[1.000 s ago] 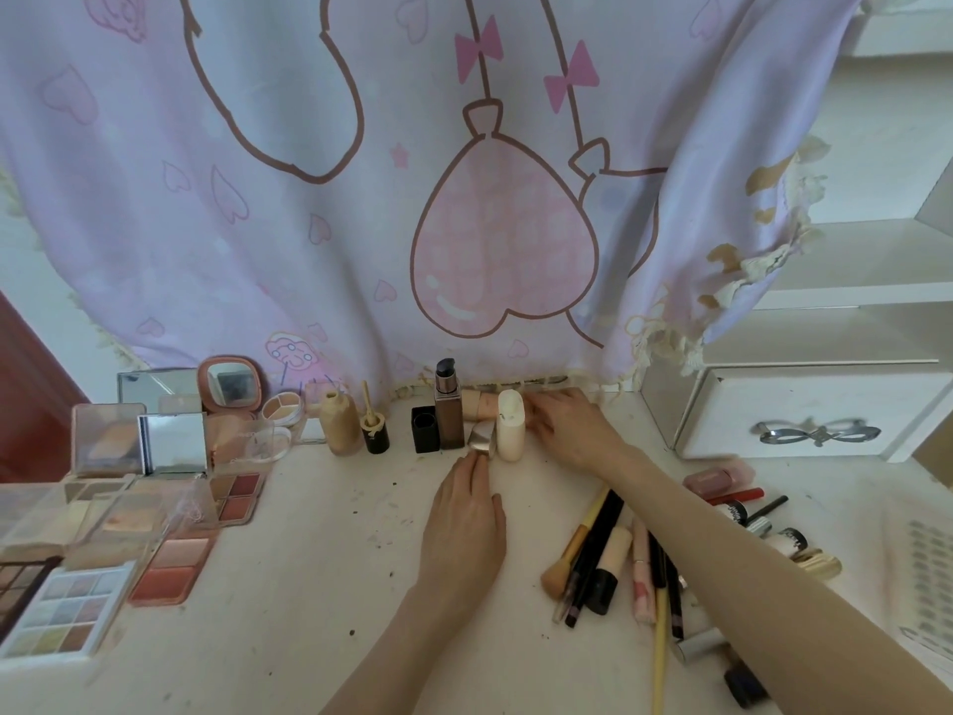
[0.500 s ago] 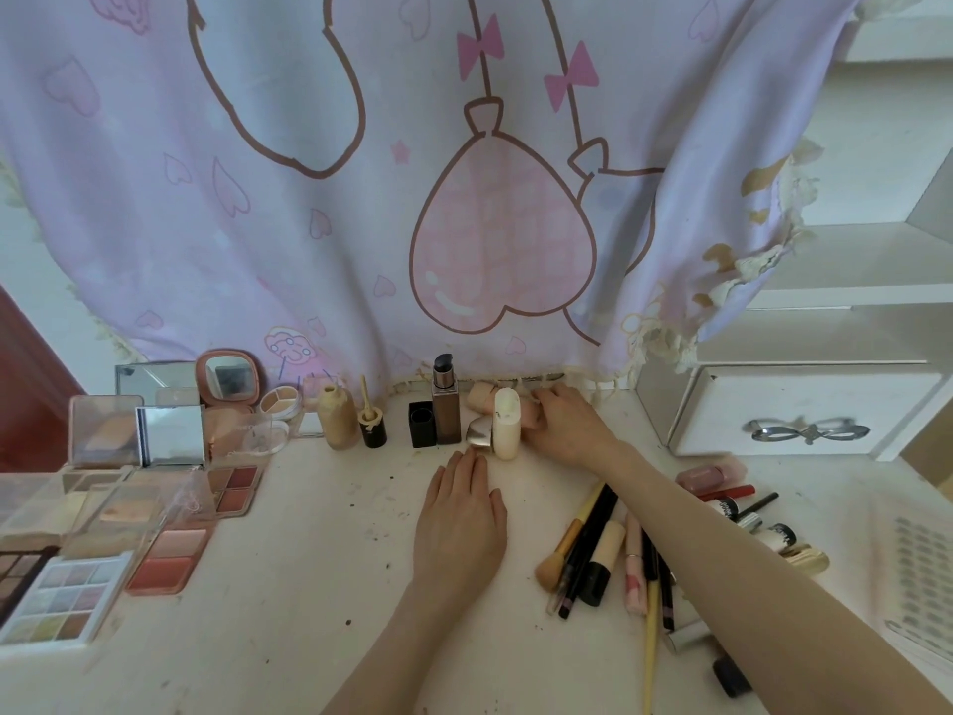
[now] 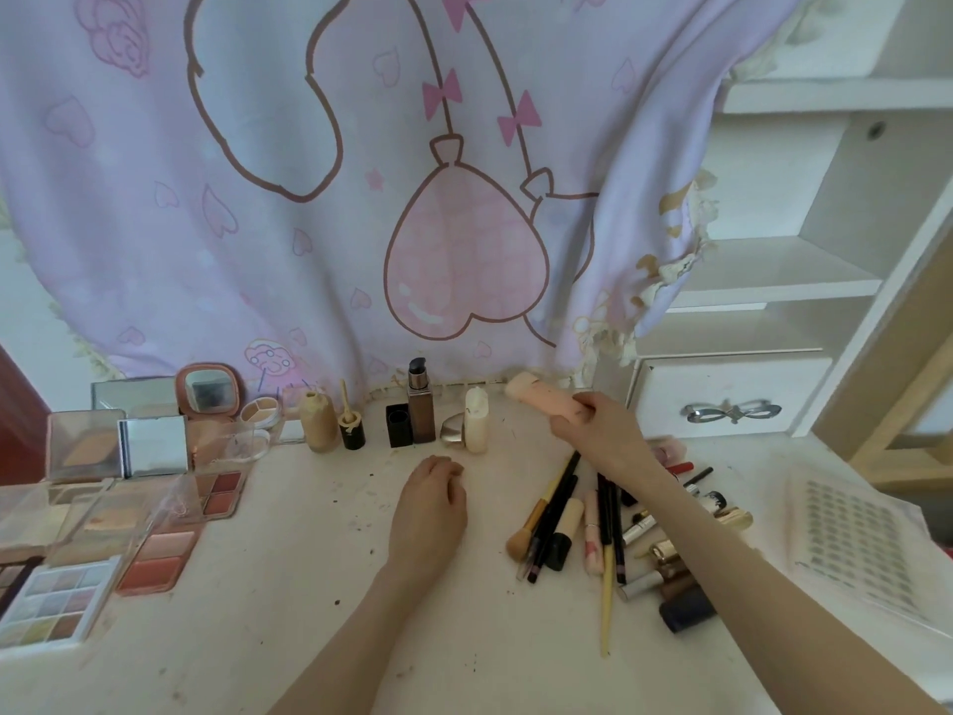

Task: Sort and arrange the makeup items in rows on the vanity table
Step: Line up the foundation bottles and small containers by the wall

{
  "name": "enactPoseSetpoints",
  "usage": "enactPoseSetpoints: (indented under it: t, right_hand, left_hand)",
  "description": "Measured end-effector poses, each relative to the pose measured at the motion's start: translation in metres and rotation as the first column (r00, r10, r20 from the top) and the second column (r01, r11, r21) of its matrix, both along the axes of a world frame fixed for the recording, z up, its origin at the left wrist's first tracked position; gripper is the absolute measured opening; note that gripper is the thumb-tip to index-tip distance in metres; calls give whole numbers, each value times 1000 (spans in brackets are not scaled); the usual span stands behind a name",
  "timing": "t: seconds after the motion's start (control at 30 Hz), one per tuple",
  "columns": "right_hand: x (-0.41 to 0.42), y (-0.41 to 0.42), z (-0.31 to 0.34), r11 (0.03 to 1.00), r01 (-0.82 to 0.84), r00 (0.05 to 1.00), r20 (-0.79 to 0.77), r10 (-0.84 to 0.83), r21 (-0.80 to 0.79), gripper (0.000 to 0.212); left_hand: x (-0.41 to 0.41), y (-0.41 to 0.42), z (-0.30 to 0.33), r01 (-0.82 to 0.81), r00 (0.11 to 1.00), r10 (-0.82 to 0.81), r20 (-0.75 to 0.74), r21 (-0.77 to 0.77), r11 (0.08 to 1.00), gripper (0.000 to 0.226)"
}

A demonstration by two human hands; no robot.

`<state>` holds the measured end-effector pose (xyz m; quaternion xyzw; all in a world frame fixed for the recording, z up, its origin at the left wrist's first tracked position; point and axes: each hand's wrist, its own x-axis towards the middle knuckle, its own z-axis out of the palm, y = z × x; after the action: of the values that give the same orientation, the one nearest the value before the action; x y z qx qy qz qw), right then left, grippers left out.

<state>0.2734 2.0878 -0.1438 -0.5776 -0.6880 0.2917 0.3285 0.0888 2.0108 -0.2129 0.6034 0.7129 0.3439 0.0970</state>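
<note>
One table (image 3: pixel 289 585) holds everything. Two hands show: the right hand (image 3: pixel 593 430) grips one pink tube (image 3: pixel 541 399) in the air by the back row, and the left hand (image 3: pixel 428 503) rests curled and empty on the table. Four bottles stand in that row.

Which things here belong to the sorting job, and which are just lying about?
Job:
right hand gripping the pink tube
back row of bottles
white bottle
brushes and pencils
palettes
left hand, idle, on the table

Lying about:
pink curtain
white drawer
shelves
</note>
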Motion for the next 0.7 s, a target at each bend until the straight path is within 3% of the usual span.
enactPoseSetpoints:
  t: [0.1,0.2,0.27,0.33,0.43,0.57,0.7]
  right_hand:
    - [13,-20,11,999,3,985,-170,-10,-36,34]
    - [21,-36,21,975,-160,938,-330,102,-154,29]
    - [26,-44,22,924,-322,865,-461,199,-204,29]
    - [32,-48,23,868,-447,753,-614,235,-216,30]
    - [38,-50,25,768,-572,609,-777,162,-287,32]
    - [38,-48,22,733,-584,484,-875,-32,-350,39]
    - [39,-48,24,625,-701,501,-860,91,-342,47]
  left_hand:
    - [1,-8,16,-13,990,-7,138,140,990,28]
    - [7,-12,43,199,951,-252,178,269,942,45]
    - [10,-15,60,327,914,-376,154,268,906,35]
    - [8,-17,73,357,901,-412,136,305,883,21]
    - [5,-22,89,368,882,-443,162,352,861,28]
    - [12,-28,100,454,843,-523,122,361,815,36]
    - [11,-27,105,450,842,-529,106,405,796,32]
